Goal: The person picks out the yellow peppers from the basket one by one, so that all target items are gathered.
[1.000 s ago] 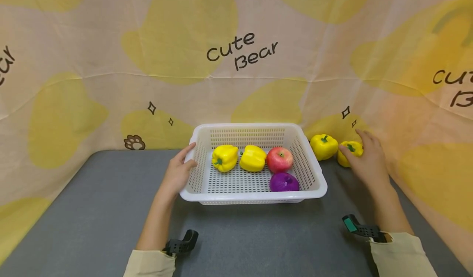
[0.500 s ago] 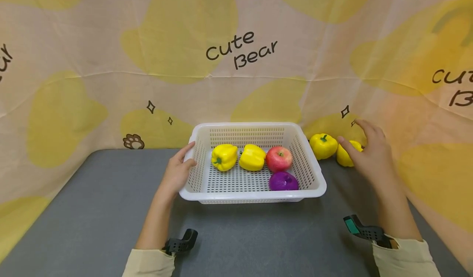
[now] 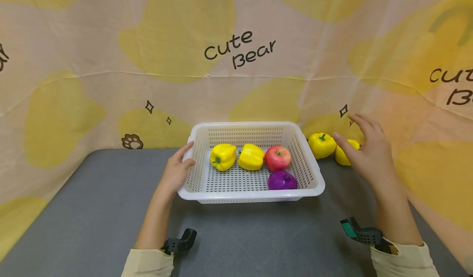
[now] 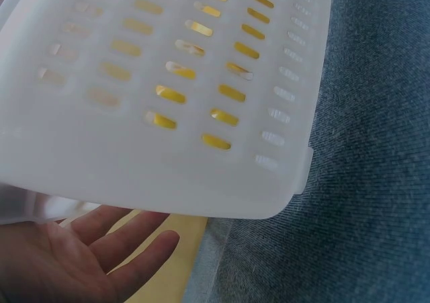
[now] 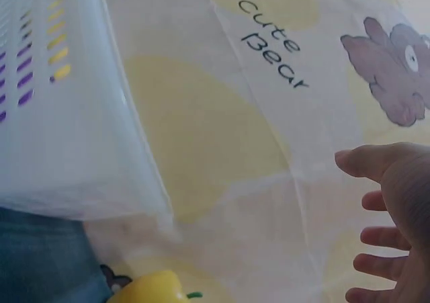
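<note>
Right hand (image 3: 371,152): over the last second, has been raised from around the far-right pepper; fingers and thumb are now held apart, with nothing between them.
Far-right pepper (image 3: 341,157): left on the tabletop (image 3: 251,236), unshifted and partly hidden by the thumb; a release, rather than a pick-up, is judged to be shown.
Near-basket pepper (image 3: 322,145): seen undisturbed, just outside the right wall of the basket (image 3: 236,195); whether the far-right pepper is touched by it cannot be told.
Left hand (image 3: 176,171): clamped on the basket's left rim, as before, thumb above and fingers beneath; the basket is judged to be steadied thereby.
Basket contents: unchanged; a left pepper (image 3: 223,157), a middle pepper (image 3: 251,157), an apple (image 3: 278,158) and, in front of it, a purple onion-like item (image 3: 282,181) are contained.
Work in hand: the count inside is judged not to have been altered by this motion.
</note>
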A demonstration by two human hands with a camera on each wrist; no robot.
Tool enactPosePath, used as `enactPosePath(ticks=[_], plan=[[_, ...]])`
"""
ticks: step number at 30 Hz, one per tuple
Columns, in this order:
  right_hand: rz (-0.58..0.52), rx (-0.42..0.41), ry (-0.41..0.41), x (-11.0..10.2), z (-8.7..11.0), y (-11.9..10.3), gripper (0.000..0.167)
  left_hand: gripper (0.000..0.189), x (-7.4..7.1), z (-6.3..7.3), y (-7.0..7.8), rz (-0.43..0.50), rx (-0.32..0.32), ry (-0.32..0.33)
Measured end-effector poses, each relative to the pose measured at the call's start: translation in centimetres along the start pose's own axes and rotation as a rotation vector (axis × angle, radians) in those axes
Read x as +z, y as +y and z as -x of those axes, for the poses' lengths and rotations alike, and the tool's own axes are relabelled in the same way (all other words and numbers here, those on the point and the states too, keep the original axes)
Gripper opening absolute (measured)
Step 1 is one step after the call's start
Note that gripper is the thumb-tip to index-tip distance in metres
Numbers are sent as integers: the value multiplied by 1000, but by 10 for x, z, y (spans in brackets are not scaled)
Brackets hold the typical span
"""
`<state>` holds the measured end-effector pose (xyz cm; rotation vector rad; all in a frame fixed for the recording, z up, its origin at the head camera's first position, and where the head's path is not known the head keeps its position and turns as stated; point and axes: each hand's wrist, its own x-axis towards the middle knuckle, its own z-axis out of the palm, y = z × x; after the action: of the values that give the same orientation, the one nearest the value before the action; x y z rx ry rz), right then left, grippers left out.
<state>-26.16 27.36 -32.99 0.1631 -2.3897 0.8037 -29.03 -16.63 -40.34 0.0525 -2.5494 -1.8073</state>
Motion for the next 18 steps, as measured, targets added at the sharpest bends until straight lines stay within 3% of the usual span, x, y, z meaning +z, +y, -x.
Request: enactPosePath(ticks=[7, 18], plan=[[-14, -10, -5, -3, 3, -22, 63, 63, -1, 0, 1, -17, 3, 3], [-151, -127, 41, 12, 7, -55, 57, 63, -3, 1, 2, -3, -1, -6]])
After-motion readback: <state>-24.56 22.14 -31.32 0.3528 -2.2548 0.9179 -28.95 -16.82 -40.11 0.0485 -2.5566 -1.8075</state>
